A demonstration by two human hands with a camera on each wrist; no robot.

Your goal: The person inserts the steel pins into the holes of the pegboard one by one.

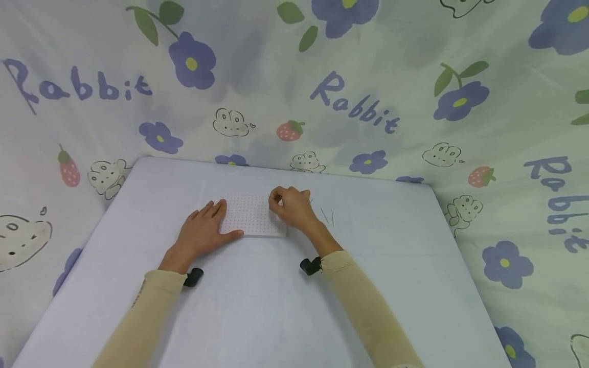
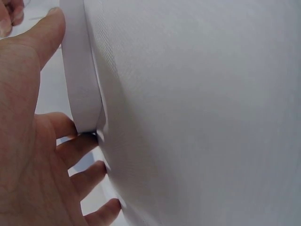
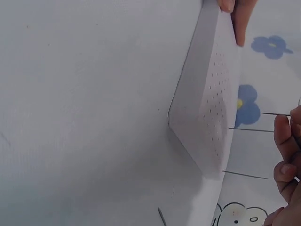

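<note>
1. Board (image 1: pixel 248 214), white, thick-edged, gridded w/ small dots, lies flat on the counter (image 1: pixel 257 306), a bit L of ctr & toward the far side
2. L hand (image 1: pixel 201 232) sits at the board's L end: fingers straight & spread, gripping nothing; thumb reaches along the near edge, other fingers by the L edge, touching it
3. L wrist cam shows the board's side wall btwn thumb & index finger, w/ the other fingertips down by the white cover
4. R hand (image 1: pixel 293 205) is above the board's R end, thumb & index finger curled tog., pinching a thin dark rod (image 3: pixel 275 114)
5. R wrist cam: a second rod (image 3: pixel 250 129) & a third rod (image 3: pixel 245 175) stand up from the board's dotted face, near the R hand, both thin & dark; whether the pinched one touches the board, can't tell
6. On the counter just R of the R hand, two loose rods (image 1: pixel 332 217) lie side by side, apart from the board, slightly angled to each other
7. Beige sleeves (image 1: pixel 368 301) on both arms, w/ a small black device (image 1: pixel 310 266) at each wrist
8. Behind: pale cloth (image 1: pixel 257 97) printed w/ purple flowers, strawberries, rabbit faces & the word "Rabbit"
</note>
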